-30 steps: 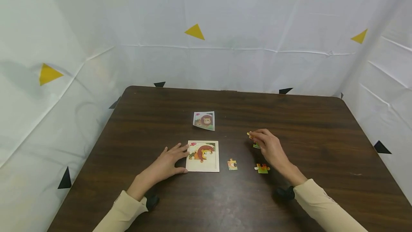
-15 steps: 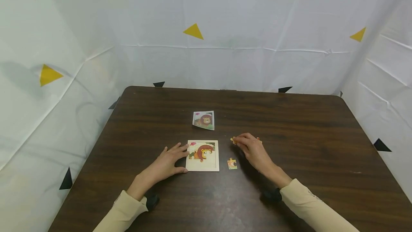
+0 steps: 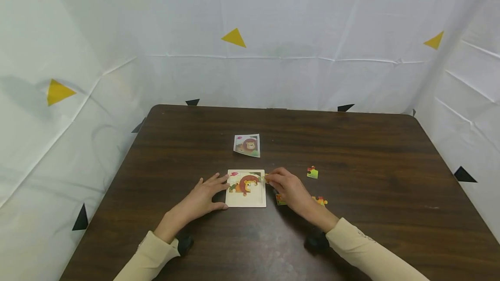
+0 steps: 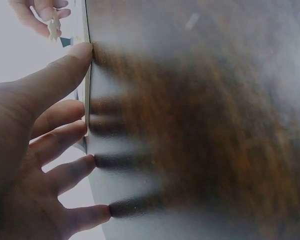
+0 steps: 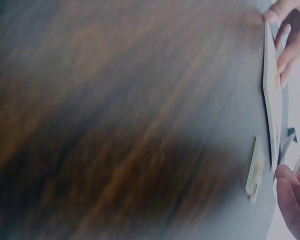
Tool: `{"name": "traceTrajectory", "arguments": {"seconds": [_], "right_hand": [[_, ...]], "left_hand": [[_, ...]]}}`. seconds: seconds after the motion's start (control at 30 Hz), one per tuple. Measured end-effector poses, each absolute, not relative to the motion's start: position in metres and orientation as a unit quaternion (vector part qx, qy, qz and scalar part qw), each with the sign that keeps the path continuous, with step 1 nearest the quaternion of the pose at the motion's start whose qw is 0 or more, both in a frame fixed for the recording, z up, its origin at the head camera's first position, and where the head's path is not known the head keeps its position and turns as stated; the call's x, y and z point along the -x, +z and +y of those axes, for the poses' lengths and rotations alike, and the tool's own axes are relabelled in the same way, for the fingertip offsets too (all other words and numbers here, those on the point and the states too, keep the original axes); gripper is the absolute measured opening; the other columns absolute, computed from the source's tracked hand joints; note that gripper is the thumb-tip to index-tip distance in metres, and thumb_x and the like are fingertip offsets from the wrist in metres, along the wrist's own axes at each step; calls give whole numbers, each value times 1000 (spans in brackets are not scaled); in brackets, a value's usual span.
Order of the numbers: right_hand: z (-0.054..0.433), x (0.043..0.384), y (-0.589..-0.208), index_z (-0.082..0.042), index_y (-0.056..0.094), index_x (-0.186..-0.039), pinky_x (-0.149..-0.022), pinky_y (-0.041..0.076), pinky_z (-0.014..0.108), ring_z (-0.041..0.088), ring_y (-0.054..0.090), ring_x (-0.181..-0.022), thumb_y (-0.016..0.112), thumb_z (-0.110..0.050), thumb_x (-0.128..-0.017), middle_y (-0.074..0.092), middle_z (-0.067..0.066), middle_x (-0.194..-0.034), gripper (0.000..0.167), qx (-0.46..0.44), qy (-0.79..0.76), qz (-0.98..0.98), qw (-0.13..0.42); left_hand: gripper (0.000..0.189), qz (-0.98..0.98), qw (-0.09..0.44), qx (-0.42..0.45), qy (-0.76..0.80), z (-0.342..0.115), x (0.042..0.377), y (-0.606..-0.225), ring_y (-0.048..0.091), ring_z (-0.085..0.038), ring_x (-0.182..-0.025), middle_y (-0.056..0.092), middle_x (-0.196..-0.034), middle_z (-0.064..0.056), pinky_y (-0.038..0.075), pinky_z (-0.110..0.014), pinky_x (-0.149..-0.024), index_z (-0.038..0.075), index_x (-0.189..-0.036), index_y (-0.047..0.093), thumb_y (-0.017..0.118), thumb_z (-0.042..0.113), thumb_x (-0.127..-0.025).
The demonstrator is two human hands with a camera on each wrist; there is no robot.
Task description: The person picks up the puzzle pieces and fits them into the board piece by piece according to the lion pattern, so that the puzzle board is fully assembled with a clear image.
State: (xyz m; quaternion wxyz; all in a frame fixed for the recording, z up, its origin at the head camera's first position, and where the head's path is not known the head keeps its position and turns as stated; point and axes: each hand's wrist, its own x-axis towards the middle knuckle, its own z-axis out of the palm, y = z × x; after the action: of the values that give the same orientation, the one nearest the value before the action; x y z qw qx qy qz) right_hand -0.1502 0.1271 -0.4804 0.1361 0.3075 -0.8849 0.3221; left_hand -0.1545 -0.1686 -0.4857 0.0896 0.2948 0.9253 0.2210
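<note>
A square lion puzzle board [image 3: 255, 200] lies on the table, its upper part filled with pieces and its lower right bare. My left hand [image 3: 201, 196] rests spread at the board's left edge, thumb and fingertips touching the rim. Between thumb and fingers, my right hand [image 3: 289, 189] pinches a small puzzle piece [image 3: 267, 178] right at the board's upper right edge. The left wrist view shows that puzzle piece [image 4: 54, 26] held on edge above the board. Partly behind the right hand, a loose puzzle piece [image 3: 281, 200] lies beside the board.
Farther right on the dark wooden table [image 3: 371, 155] lie a green and yellow puzzle piece [image 3: 313, 172] and, partly covered by the right forearm, an orange one [image 3: 321, 201]. A lion picture card [image 3: 247, 146] with a curled edge lies behind the board. White sheeting surrounds the table.
My right hand has carried the pinched piece leftward from the loose pieces to the board's right edge. The left hand has stayed at the board.
</note>
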Motion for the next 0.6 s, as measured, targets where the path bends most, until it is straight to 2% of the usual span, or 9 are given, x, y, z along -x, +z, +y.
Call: {"name": "traceTrajectory", "arguments": {"seconds": [0.17, 0.37, 0.6], "right_hand": [[117, 148, -480, -2, 71, -106, -64, 53, 26, 16, 64, -81, 67, 6, -86, 63, 10, -103, 21, -326, 319, -880, 133], [104, 146, -482, -7, 73, -103, -71, 55, 33, 17, 65, -87, 70, 1, -86, 63, 7, -104, 20, -320, 278, -896, 134], [96, 145, -482, -15, 76, -97, -71, 53, 37, 18, 64, -88, 75, -3, -82, 65, 1, -101, 19, -324, 215, -909, 152]], "left_hand": [[65, 927, 92, -292, 218, -168, 154, -485, 26, -34, -142, 36, -153, -8, 17, -71, -104, 7, -136, 56, 76, 36, -82], [64, 930, 97, -283, 215, -167, 154, -486, 25, -33, -143, 36, -153, -5, 16, -70, -106, 9, -136, 56, 76, 36, -82], [63, 930, 100, -281, 216, -166, 155, -486, 25, -33, -143, 36, -153, -6, 16, -70, -106, 9, -136, 56, 76, 36, -82]]}}
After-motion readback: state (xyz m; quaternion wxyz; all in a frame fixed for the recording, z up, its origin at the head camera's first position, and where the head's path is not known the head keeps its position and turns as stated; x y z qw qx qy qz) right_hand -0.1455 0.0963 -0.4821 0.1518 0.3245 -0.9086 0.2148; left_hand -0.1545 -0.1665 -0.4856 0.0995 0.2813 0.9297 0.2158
